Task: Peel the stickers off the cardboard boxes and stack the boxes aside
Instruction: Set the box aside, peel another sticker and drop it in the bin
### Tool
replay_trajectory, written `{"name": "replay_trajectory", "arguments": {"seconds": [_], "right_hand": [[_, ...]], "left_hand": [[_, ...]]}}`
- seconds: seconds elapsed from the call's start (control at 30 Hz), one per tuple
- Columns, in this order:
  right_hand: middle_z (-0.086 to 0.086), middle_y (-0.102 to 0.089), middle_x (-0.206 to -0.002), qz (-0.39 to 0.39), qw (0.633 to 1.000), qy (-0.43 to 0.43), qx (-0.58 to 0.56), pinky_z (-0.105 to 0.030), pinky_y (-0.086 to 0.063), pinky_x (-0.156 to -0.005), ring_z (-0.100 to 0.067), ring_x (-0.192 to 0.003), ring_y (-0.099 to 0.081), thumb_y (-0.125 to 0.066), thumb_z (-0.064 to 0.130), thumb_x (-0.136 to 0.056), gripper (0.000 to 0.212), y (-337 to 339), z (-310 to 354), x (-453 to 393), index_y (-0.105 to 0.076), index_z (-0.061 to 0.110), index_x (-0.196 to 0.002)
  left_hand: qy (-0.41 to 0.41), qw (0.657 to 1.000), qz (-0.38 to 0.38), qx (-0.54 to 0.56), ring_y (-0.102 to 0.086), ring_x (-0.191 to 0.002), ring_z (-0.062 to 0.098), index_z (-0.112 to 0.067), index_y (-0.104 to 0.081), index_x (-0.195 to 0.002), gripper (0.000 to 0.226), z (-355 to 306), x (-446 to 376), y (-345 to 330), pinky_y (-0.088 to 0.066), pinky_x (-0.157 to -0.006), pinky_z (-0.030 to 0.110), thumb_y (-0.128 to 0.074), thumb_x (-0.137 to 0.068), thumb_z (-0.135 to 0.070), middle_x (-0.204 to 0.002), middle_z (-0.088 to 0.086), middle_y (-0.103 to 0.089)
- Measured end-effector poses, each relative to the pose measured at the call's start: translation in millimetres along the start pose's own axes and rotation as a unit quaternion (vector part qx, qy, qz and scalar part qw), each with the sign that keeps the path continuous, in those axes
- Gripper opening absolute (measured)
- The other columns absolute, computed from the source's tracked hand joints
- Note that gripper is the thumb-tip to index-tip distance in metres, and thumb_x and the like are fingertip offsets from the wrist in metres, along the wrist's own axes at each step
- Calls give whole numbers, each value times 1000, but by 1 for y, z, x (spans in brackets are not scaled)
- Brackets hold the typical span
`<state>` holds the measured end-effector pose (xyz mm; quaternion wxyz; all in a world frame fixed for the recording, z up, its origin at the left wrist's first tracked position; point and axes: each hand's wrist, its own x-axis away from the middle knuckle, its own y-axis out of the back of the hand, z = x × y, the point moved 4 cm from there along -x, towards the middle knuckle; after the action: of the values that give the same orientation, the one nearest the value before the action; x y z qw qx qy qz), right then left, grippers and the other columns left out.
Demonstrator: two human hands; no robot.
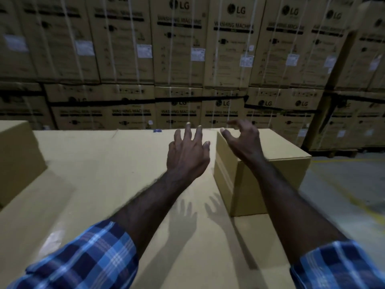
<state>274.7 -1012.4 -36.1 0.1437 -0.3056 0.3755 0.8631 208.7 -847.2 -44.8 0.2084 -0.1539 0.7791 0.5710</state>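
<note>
Both hands are out over a wide, flat cardboard surface [100, 174] that carries the boxes. Left hand [187, 152]: fingers spread wide and straight, holds nothing; whether it touches the surface I cannot tell. Right hand [241, 138]: fingers loosely curled and apart, holds nothing, poised over the top near-left edge of the right box [270, 174].

The right box is closed and sits upright at the right edge of the surface; contents not visible, and no sticker can be made out on its faces. A second closed box [18, 157] stands at the left edge, cut off by the frame. A small blue mark [157, 130] lies at the far edge. Blue plaid sleeves [87, 257] are rolled to the forearms.

Behind stands a wall of strapped washing-machine cartons [179, 49] with white labels [143, 51], stacked two tiers high. Concrete floor [343, 184] lies to the right.
</note>
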Motion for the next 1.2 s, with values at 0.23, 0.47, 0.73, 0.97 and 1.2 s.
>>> {"name": "replay_trajectory", "arguments": {"seconds": [0.23,0.47,0.73,0.97,1.2], "right_hand": [[-5,-63,-121,14,997,63,-44,-29,-45,-85,-18,-111,-57,-62,45,-86,45,-64,167,37,-63,14,-119],[-3,-63,-118,28,981,147,-119,-30,-47,-83,-16,-108,-57,-62,43,-87,38,-130,351,89,-64,18,-115],[-4,-67,-113,48,956,218,-191,-31,-48,-87,-17,-105,-60,-66,36,-86,34,-192,510,121,-66,15,-113],[-4,-62,-121,79,936,250,-234,-35,-49,-91,-18,-111,-57,-63,35,-88,37,-252,594,115,-63,15,-119],[-5,-62,-119,109,918,275,-265,-36,-50,-89,-18,-109,-56,-63,33,-89,36,-314,664,99,-62,13,-120]], "left_hand": [[30,998,-52,-21,-16,-144,32,-22,-20,-151,59,135,57,122,-29,-108,48,-33,-98,-45,-160,7,-13],[68,991,-104,-52,-17,-144,29,-26,-19,-151,60,272,130,240,-25,-111,47,-36,-97,-45,-160,4,-13],[110,977,-151,-105,-23,-141,30,-21,-24,-150,59,389,177,335,-32,-107,47,-38,-97,-42,-159,8,-17],[161,960,-177,-144,-22,-142,27,-23,-23,-150,60,475,185,380,-32,-108,48,-39,-96,-42,-159,6,-17],[201,943,-199,-177,-22,-142,27,-23,-23,-150,60,552,175,421,-32,-108,47,-41,-96,-40,-160,5,-15]]}}
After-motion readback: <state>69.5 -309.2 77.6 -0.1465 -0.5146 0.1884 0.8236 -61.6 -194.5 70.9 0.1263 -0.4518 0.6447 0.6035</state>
